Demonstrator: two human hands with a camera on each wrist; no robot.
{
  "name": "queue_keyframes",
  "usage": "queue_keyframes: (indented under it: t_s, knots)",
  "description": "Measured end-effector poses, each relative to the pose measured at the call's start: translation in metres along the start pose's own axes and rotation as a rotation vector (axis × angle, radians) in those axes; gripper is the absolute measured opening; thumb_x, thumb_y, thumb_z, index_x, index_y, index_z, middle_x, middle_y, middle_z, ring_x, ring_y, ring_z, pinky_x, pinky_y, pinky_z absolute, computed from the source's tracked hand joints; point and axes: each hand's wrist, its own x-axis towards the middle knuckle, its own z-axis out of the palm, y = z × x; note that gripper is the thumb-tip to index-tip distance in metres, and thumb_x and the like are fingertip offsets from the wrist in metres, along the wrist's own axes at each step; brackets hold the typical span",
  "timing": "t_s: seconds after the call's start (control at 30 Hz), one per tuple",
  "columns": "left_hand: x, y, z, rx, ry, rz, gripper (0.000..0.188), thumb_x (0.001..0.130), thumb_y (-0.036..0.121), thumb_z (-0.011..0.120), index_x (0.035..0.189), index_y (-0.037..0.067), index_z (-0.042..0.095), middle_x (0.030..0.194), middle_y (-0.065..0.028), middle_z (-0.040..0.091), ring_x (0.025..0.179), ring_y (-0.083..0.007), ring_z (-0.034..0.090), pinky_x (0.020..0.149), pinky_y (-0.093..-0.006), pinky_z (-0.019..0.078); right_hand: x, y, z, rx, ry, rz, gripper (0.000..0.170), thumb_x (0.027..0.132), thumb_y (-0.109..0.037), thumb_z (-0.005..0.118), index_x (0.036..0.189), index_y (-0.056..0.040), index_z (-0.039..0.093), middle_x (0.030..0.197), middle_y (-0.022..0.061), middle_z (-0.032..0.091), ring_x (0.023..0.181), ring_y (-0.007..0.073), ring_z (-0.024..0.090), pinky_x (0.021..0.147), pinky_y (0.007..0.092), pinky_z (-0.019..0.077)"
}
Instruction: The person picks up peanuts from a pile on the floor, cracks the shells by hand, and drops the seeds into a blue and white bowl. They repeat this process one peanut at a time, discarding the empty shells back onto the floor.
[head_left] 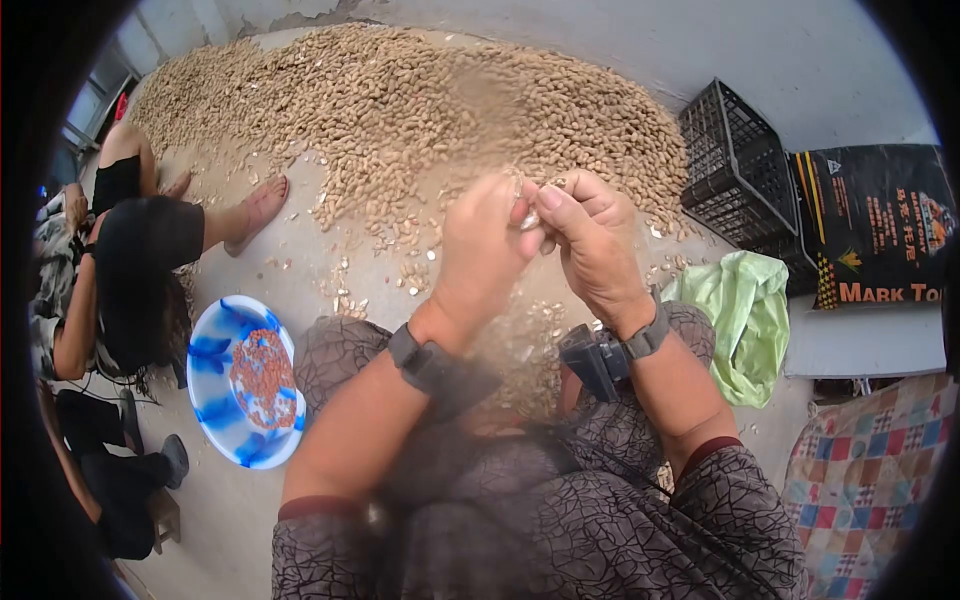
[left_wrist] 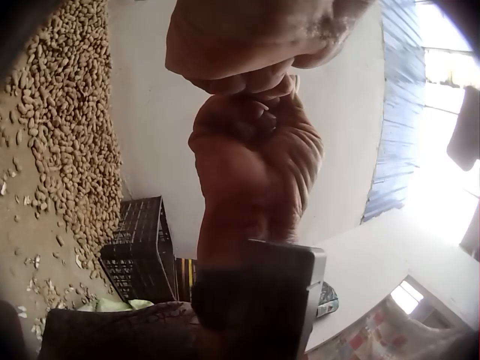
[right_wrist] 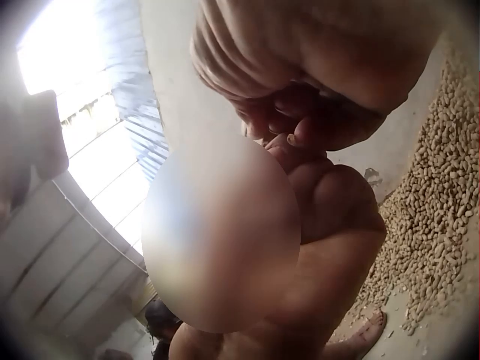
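Note:
In the head view my left hand and right hand meet in front of the peanut heap. A small pale peanut shows between the fingertips, pinched from both sides with the fingers bent. The fingers cover most of it. From the left wrist, the right hand appears below the left hand, their fingertips together. The right wrist view has the right hand above the left hand, and the peanut is hidden there. Beside my left knee sits a blue-and-white basin containing reddish shelled kernels.
A black plastic crate stands right of the heap, beside a printed black sack. Near my right knee lies a light green bag. Shell pieces litter the floor. Other people sit at the left, one bare foot near the heap.

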Motion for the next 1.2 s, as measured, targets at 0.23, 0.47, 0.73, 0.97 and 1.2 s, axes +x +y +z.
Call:
queue_keyframes:
  t_s: [0.23, 0.47, 0.73, 0.97, 1.2]
  knots:
    - [0.004, -0.001, -0.009, 0.063, -0.052, 0.074, 0.018, 0.075, -0.001, 0.056, 0.093, -0.001, 0.058, 0.073, -0.0076, 0.050, 0.064, -0.0200, 0.051, 0.056, -0.0291, 0.0426, 0.003, 0.003, -0.007, -0.080, 0.010, -0.063, 0.019, 0.087, -0.018, 0.059, 0.082, 0.0001, 0.058, 0.074, 0.0056, 0.063, 0.061, 0.0081, 0.057, 0.053, 0.0203, 0.0459]
    - [0.003, 0.012, -0.005, -0.638, -0.080, -0.385, 0.026, 0.094, 0.016, 0.042, 0.105, 0.000, 0.059, 0.080, 0.0004, 0.053, 0.064, -0.0062, 0.048, 0.055, -0.0198, 0.0413, 0.007, -0.005, -0.015, -0.108, -0.017, 0.027, 0.014, 0.083, -0.013, 0.056, 0.085, 0.0001, 0.060, 0.076, 0.0055, 0.063, 0.059, 0.0071, 0.054, 0.053, 0.0208, 0.0450]
    - [0.000, 0.005, -0.005, -0.461, -0.201, -0.290, 0.028, 0.095, 0.026, 0.047, 0.103, 0.001, 0.055, 0.068, 0.0002, 0.052, 0.047, -0.0016, 0.041, 0.037, -0.0143, 0.0275, 0.000, -0.016, -0.021, -0.148, -0.087, 0.073, 0.014, 0.079, -0.013, 0.059, 0.084, -0.0004, 0.063, 0.065, 0.0001, 0.058, 0.051, 0.0048, 0.049, 0.046, 0.0184, 0.0386]
    - [-0.005, 0.016, -0.009, -0.555, -0.302, -0.395, 0.018, 0.092, 0.017, 0.050, 0.095, 0.000, 0.056, 0.069, -0.0044, 0.059, 0.045, -0.0022, 0.041, 0.040, -0.0146, 0.0310, -0.011, -0.018, -0.021, -0.453, 0.025, -0.139, 0.006, 0.076, -0.005, 0.063, 0.076, -0.0005, 0.061, 0.057, -0.0037, 0.053, 0.051, 0.0007, 0.045, 0.044, 0.0172, 0.0328]
    - [-0.007, 0.025, -0.015, -0.656, -0.280, -0.558, 0.022, 0.090, 0.011, 0.041, 0.095, -0.006, 0.054, 0.077, -0.0101, 0.059, 0.047, -0.0025, 0.040, 0.036, -0.0119, 0.0295, -0.026, -0.030, -0.018, -0.561, 0.003, -0.279, 0.003, 0.077, -0.003, 0.062, 0.078, -0.0006, 0.061, 0.060, -0.0020, 0.057, 0.053, 0.0011, 0.048, 0.045, 0.0169, 0.0339]
